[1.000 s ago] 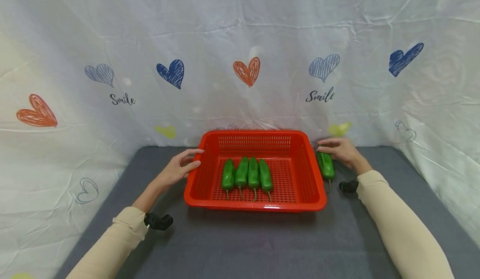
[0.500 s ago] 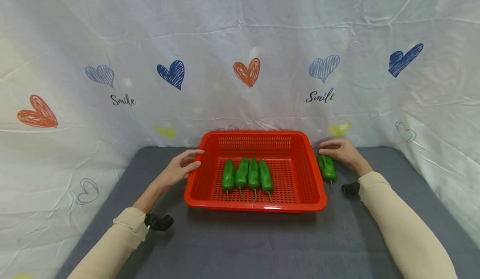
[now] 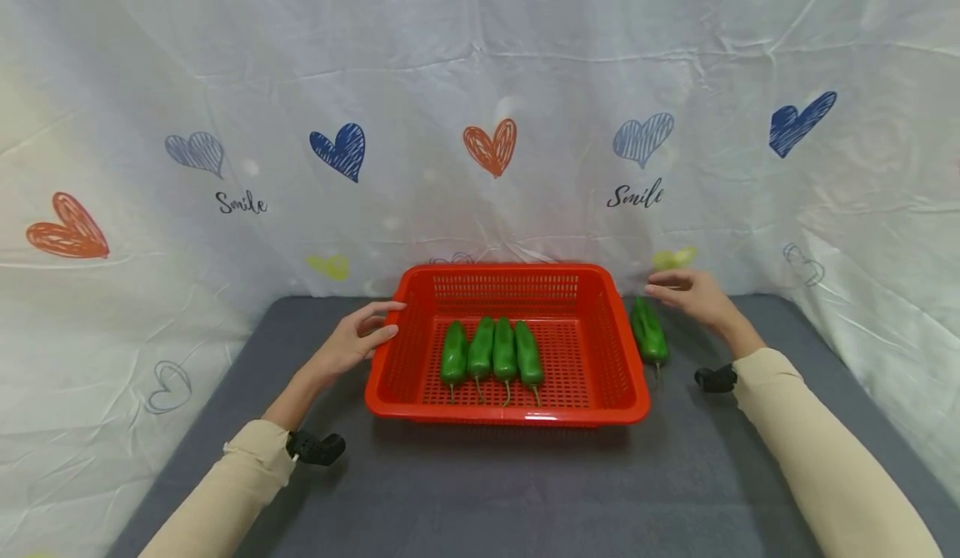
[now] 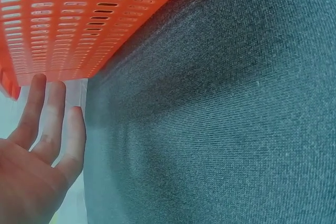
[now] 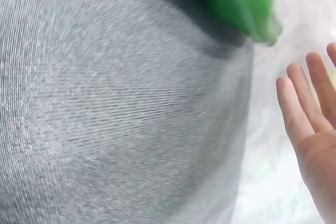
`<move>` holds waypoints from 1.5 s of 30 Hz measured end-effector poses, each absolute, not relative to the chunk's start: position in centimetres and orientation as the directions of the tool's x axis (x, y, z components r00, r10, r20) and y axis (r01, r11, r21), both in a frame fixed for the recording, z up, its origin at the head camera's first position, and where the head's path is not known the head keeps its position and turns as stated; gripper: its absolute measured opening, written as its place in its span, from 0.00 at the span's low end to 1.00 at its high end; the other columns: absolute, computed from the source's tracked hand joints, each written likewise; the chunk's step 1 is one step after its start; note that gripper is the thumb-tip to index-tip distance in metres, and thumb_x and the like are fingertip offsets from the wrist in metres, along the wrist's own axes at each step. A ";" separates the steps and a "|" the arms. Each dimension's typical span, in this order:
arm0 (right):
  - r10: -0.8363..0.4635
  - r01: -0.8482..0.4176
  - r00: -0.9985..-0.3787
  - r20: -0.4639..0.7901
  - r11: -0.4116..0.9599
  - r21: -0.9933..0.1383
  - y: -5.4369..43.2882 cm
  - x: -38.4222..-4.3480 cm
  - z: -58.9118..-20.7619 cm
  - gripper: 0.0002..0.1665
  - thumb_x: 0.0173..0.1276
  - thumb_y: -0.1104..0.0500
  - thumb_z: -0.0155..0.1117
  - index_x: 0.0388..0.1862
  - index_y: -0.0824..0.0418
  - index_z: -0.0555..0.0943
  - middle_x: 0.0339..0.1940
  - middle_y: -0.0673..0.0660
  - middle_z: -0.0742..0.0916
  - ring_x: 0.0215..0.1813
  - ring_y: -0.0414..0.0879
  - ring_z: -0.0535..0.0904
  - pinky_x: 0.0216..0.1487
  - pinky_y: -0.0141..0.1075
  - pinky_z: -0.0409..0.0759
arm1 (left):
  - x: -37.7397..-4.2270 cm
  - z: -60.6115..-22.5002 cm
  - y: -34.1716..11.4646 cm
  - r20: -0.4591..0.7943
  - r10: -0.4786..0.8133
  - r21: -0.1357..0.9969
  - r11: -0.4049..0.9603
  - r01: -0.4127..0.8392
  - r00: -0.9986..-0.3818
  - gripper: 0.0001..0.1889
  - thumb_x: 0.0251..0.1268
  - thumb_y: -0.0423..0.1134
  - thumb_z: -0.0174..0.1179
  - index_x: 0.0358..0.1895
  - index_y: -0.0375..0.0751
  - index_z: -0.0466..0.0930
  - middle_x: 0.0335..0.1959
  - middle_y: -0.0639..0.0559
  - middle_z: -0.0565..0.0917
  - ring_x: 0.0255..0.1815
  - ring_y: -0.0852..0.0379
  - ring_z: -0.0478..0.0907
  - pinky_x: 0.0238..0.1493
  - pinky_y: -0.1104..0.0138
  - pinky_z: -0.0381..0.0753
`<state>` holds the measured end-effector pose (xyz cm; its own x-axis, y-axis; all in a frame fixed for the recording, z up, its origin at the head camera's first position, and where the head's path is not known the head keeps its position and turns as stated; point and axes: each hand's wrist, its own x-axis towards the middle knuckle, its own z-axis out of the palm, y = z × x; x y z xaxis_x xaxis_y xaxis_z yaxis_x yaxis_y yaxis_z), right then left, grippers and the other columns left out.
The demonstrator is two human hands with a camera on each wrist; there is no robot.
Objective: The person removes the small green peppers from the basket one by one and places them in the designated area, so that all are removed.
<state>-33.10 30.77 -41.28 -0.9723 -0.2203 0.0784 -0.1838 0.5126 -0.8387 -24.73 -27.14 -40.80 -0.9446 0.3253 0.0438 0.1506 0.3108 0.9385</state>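
Green, glossy, tapered pepper (image 3: 649,333) lies on dark grey woven fabric (image 3: 525,491), just to the near side of the right hand (image 3: 699,300), whose loose, empty fingers stand apart from it. Left of them, a red perforated plastic basket (image 3: 510,415) holds four similar peppers (image 3: 504,350); the left hand (image 3: 352,343) rests extended fingers at its rim. Seemingly between placing and picking up, gripping would call for lowering and pinching
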 end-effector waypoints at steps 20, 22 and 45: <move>-0.172 -0.202 -0.972 0.162 0.245 -0.948 27.7 -30.7 -37.5 0.29 0.73 0.55 0.69 0.62 0.75 0.77 0.54 0.59 0.85 0.53 0.46 0.83 0.51 0.37 0.82 | -25.1 -41.2 -27.1 0.081 0.315 0.932 0.311 0.183 -0.946 0.24 0.78 0.39 0.59 0.73 0.41 0.70 0.62 0.31 0.75 0.51 0.40 0.82 0.42 0.55 0.86; -0.193 -0.221 -0.965 0.177 0.238 -0.946 27.1 -30.4 -37.0 0.28 0.73 0.56 0.69 0.61 0.75 0.78 0.53 0.58 0.86 0.54 0.49 0.83 0.51 0.37 0.82 | -25.1 -41.2 -27.1 0.081 0.311 0.930 0.318 0.184 -0.947 0.24 0.78 0.39 0.59 0.73 0.41 0.70 0.62 0.32 0.76 0.51 0.40 0.82 0.41 0.55 0.86; -0.323 -0.200 -0.936 0.143 0.152 -0.968 21.9 -29.6 -33.6 0.30 0.75 0.55 0.67 0.64 0.76 0.74 0.59 0.70 0.81 0.58 0.60 0.81 0.58 0.48 0.79 | -25.0 -41.2 -27.1 0.101 0.300 0.925 0.324 0.201 -0.949 0.24 0.76 0.37 0.61 0.71 0.40 0.72 0.62 0.32 0.76 0.53 0.40 0.81 0.41 0.55 0.87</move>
<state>-29.61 21.88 -33.62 -0.9355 -0.3229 0.1431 -0.2005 0.1519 -0.9679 -25.04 -27.07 -41.24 -0.9485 0.3001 0.1013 0.2011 0.3236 0.9246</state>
